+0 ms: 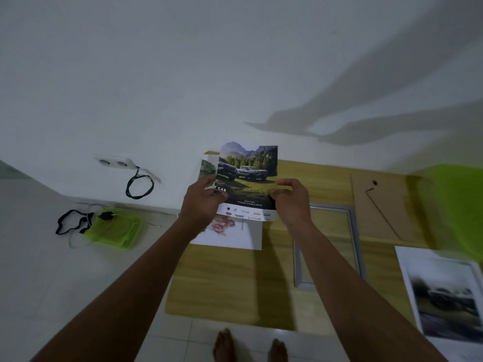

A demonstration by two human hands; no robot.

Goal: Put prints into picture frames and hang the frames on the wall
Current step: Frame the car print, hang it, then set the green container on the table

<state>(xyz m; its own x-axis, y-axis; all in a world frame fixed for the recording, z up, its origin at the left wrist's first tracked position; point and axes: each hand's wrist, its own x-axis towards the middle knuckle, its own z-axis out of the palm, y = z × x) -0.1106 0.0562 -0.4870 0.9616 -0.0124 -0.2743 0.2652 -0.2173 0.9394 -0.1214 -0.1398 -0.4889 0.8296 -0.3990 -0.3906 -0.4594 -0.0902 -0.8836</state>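
Above the wood-grain surface (222, 283), the left hand (202, 202) grips the truck print (248, 176) by its left edge; the right hand (290, 199) pinches its right edge; a silver frame (329, 206) lies below.

Pale tiled floor (65, 283) meeting a white wall. A wood-grain mat (222, 283) lies on it, against the wall. On the mat, far left, lies a flower print (230, 233). To its right is a grey frame (356, 244) with the mat showing through, then a brown backing board (384, 205) with a wire. A blurred car print (444, 296) lies near right. Left of the mat are a green tray (115, 231) and a black cable (68, 223). Two bare feet (224, 346) stand at the near edge.
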